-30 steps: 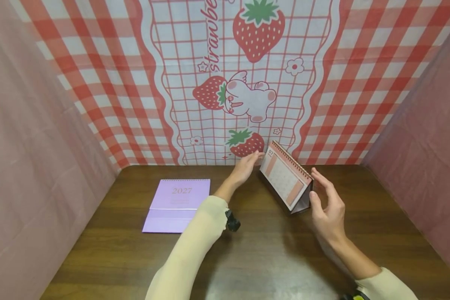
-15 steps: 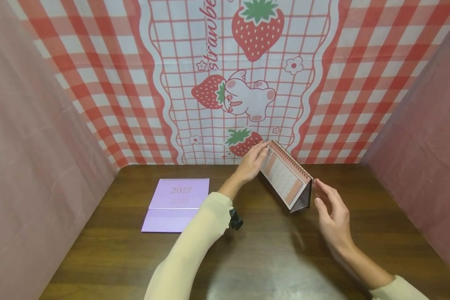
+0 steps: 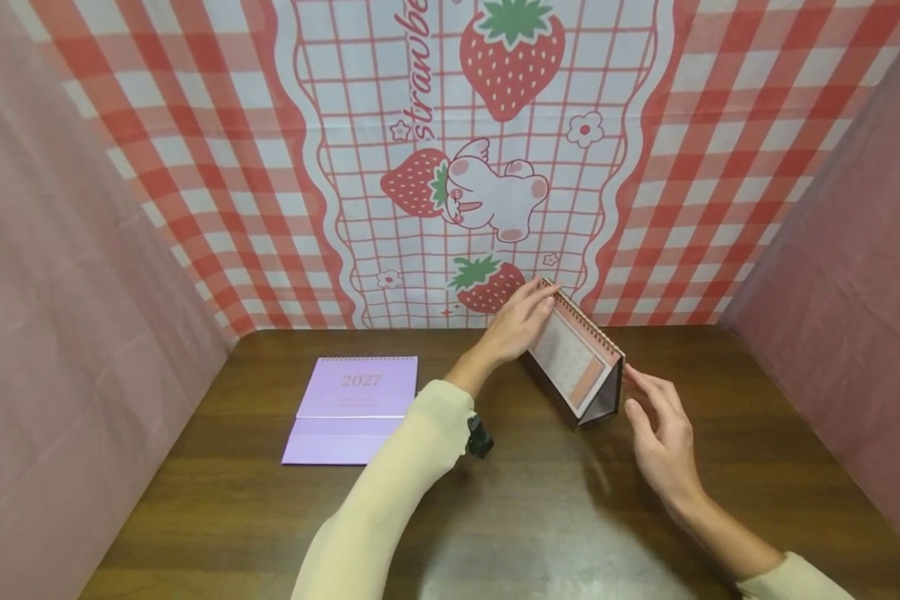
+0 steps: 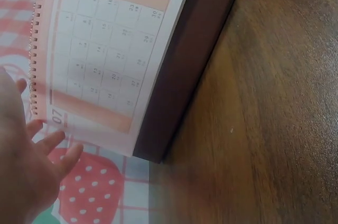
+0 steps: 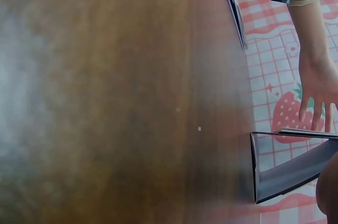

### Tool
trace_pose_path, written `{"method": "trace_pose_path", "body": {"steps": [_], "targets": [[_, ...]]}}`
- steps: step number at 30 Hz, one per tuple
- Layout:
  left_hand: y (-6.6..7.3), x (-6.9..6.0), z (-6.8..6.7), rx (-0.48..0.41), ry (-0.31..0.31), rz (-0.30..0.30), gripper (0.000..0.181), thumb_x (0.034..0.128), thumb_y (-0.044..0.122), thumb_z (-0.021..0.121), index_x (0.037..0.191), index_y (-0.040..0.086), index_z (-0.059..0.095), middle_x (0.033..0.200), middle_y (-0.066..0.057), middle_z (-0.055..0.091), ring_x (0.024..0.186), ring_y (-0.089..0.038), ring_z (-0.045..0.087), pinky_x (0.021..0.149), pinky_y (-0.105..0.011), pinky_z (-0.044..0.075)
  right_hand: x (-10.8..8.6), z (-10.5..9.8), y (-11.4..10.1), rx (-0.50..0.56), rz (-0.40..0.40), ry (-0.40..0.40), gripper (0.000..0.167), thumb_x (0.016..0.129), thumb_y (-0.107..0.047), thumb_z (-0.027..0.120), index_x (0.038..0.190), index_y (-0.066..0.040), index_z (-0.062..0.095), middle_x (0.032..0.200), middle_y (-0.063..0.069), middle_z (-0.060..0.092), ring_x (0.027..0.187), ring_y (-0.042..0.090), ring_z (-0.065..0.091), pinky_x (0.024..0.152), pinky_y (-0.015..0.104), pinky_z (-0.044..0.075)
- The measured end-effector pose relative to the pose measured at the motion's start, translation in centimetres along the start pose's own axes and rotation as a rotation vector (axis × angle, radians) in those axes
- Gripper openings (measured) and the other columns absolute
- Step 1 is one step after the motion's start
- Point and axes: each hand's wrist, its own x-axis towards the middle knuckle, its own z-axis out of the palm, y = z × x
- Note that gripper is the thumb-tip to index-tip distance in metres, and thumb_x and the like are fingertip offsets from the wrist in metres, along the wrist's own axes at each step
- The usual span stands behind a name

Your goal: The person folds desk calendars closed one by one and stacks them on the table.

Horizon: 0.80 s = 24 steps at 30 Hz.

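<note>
A desk calendar (image 3: pixel 570 362) stands tented and slanted at the back right of the table, its 07 page facing me. Pink bands and a ring binding (image 4: pixel 35 49) run along it. My left hand (image 3: pixel 514 327) is at its far left top corner, fingers extended over the page's upper edge; whether they press it I cannot tell. My right hand (image 3: pixel 663 446) is by the near right end, fingers loosely bent, the index fingertip at or very near the calendar's edge. In the right wrist view, the calendar's hollow end (image 5: pixel 290 168) shows, with part of my right hand (image 5: pixel 328 189) beside it.
A purple 2027 calendar (image 3: pixel 351 404) stands to the left on the dark wooden table (image 3: pixel 540 517), partly behind my left forearm. A strawberry-print cloth (image 3: pixel 495 100) hangs at the back edge. Pink cloths (image 3: pixel 60 292) hang at both sides.
My left hand has moved right, from beside the calendar to over its top left corner. My right hand drew slightly away, then came back close to the edge. The calendar has barely shifted.
</note>
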Motion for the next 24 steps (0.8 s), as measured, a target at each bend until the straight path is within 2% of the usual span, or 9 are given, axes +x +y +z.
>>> {"method": "trace_pose_path", "body": {"steps": [7, 10, 24], "targets": [[0.13, -0.06, 0.07, 0.038, -0.024, -0.017, 0.055, 0.1224, 0.046, 0.033, 0.171, 0.028, 0.050, 0.191, -0.011, 0.023, 0.175, -0.041, 0.030, 0.141, -0.067, 0.030, 0.33, 0.22, -0.09, 0.002, 0.015, 0.017, 0.049, 0.105, 0.017, 0.057, 0.152, 0.005, 0.066, 0.134, -0.017, 0.063, 0.127, -0.010, 0.066, 0.101, 0.000, 0.051], [0.28, -0.04, 0.09, 0.035, -0.018, -0.024, 0.055, 0.1223, 0.046, 0.032, 0.170, 0.028, 0.050, 0.191, -0.010, 0.024, 0.175, -0.041, 0.030, 0.141, -0.068, 0.029, 0.42, 0.25, -0.12, 0.007, 0.007, 0.021, 0.048, 0.105, 0.017, 0.057, 0.151, 0.006, 0.066, 0.134, -0.018, 0.063, 0.129, -0.007, 0.067, 0.103, 0.001, 0.051], [0.64, -0.03, 0.34, 0.008, -0.031, -0.037, 0.056, 0.1227, 0.048, 0.028, 0.171, 0.028, 0.049, 0.191, -0.010, 0.021, 0.176, -0.040, 0.028, 0.141, -0.071, 0.027, 0.64, 0.16, -0.02, -0.026, 0.003, 0.046, 0.049, 0.105, 0.017, 0.058, 0.152, 0.003, 0.067, 0.133, -0.020, 0.062, 0.128, -0.009, 0.063, 0.102, -0.001, 0.049]]}}
